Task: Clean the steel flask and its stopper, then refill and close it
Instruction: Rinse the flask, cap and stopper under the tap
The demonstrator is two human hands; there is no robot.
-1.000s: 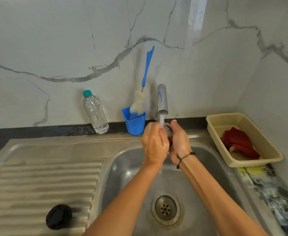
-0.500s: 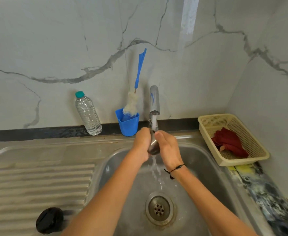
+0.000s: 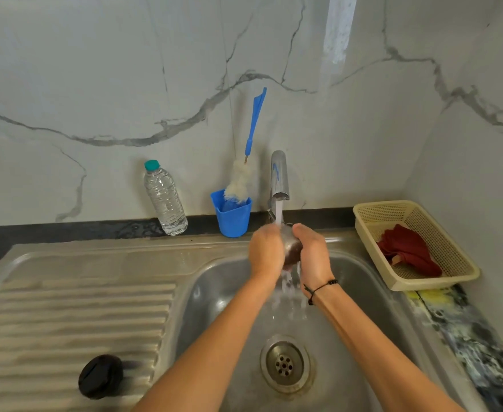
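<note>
Rinsing under the running tap [image 3: 279, 176], both hands are cupping the steel flask [image 3: 291, 245] over the sink [image 3: 363, 292], just below the spout. The left hand [image 3: 266, 251] is wrapping its fingers round the near left side of the flask, and the right hand [image 3: 312, 254] is curling round the right side, so the two palms are closing on it from either flank. Only a narrow strip of wet metal is showing between them, so I cannot say which end is pointing up, though it is probably the rounded body taking the stream. Water is running off below the wrists toward the drain [image 3: 284, 364].

The black stopper [image 3: 101, 376] is lying well apart on the ribbed drainboard at the left. Against the back wall a water bottle [image 3: 165, 200] is standing beside a blue cup [image 3: 233, 215] that is holding a bottle brush [image 3: 244, 173], and a basket [image 3: 452, 257] with a red cloth [image 3: 407, 251] is sitting on the right.

As a judgement, the flask is stiff, fairly light while empty, and slick when wet, so taking it round the middle with the whole hand is looking safer than pinching at the rim.
</note>
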